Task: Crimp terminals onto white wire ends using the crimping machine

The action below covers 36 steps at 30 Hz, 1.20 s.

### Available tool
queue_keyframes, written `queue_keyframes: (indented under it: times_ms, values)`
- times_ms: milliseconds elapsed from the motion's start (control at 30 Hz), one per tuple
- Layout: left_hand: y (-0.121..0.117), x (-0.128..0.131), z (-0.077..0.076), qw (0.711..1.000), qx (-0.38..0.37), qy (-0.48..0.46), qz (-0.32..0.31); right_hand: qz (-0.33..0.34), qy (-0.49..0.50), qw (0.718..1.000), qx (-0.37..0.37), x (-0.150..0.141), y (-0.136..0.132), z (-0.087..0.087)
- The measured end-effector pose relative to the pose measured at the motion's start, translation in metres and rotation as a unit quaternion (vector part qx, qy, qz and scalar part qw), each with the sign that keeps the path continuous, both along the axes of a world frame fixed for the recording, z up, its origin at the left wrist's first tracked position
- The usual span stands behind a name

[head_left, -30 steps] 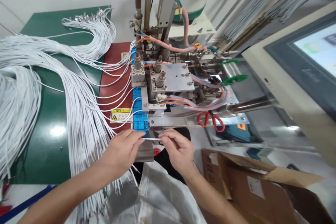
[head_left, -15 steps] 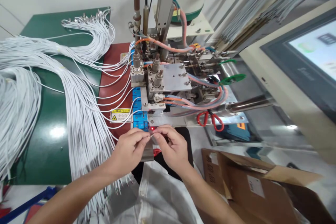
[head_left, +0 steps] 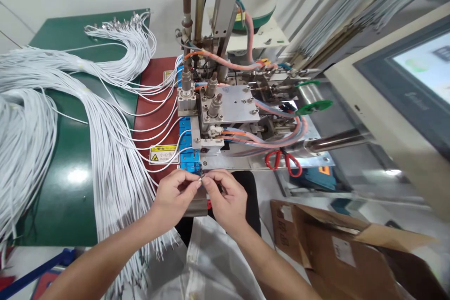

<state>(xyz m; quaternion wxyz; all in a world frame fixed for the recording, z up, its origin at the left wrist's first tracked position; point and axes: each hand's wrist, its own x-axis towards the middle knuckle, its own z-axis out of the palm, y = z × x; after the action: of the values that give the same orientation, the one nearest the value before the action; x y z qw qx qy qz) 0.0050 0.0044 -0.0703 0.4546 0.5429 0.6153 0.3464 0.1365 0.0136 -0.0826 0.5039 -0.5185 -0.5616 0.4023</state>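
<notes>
My left hand [head_left: 176, 197] is closed in a pinch on a white cable [head_left: 200, 179], just in front of the row of blue clamp blocks [head_left: 188, 155]. The fingertips of my right hand [head_left: 227, 199] meet it there, pinched on the cable's end. Only a short bit of the tip shows between the fingers, and its fine wires are too small to make out. Several other white cables run from the big bundle [head_left: 112, 164] into the blue blocks. Left of my hands, the loose ends of that bundle hang over the table's front edge.
A machine [head_left: 230, 103] with metal plates and orange hoses stands beyond my hands. Red-handled scissors [head_left: 284, 163] lie on its right side, near a green-rimmed spool [head_left: 314, 107]. A tilted screen [head_left: 415, 70] is at right, above an open cardboard box [head_left: 337, 248].
My right hand has moved left until its fingertips meet those of my left. The stretch of white cable that showed between them is now mostly covered.
</notes>
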Motion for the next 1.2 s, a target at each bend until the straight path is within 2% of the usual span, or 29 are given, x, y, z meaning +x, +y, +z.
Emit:
queue_keyframes:
  times_ms: [133, 267, 400, 600, 667, 867, 1033, 1200]
  values:
    - [-0.002, 0.003, 0.0, 1.0, -0.002, 0.0, 0.017, -0.022, 0.02, 0.999, -0.02, -0.006, -0.002, -0.005]
    - [-0.004, 0.003, -0.004, 1.0, -0.002, -0.013, 0.022, -0.017, -0.004, 1.0, 0.006, -0.008, 0.0, -0.006]
    - [-0.002, 0.0, -0.006, 1.0, 0.008, 0.002, 0.009, 0.044, -0.035, 0.998, 0.042, 0.001, 0.008, -0.001]
    - [0.004, -0.007, 0.006, 0.994, 0.034, 0.069, -0.076, 0.165, -0.118, 0.978, 0.041, 0.02, 0.021, 0.01]
    - [0.004, -0.007, 0.007, 0.993, 0.036, 0.07, -0.087, 0.182, -0.127, 0.974, 0.04, 0.021, 0.022, 0.012]
    - [-0.002, -0.003, -0.002, 1.0, 0.006, -0.02, -0.009, 0.08, -0.065, 0.993, 0.064, 0.007, 0.013, 0.003]
    - [-0.003, -0.002, -0.003, 0.997, -0.028, -0.078, -0.005, 0.076, -0.018, 0.996, 0.048, 0.005, 0.008, -0.004]
    - [-0.001, -0.002, 0.0, 0.996, -0.03, -0.089, -0.004, 0.052, 0.009, 0.998, 0.013, 0.004, 0.009, -0.003]
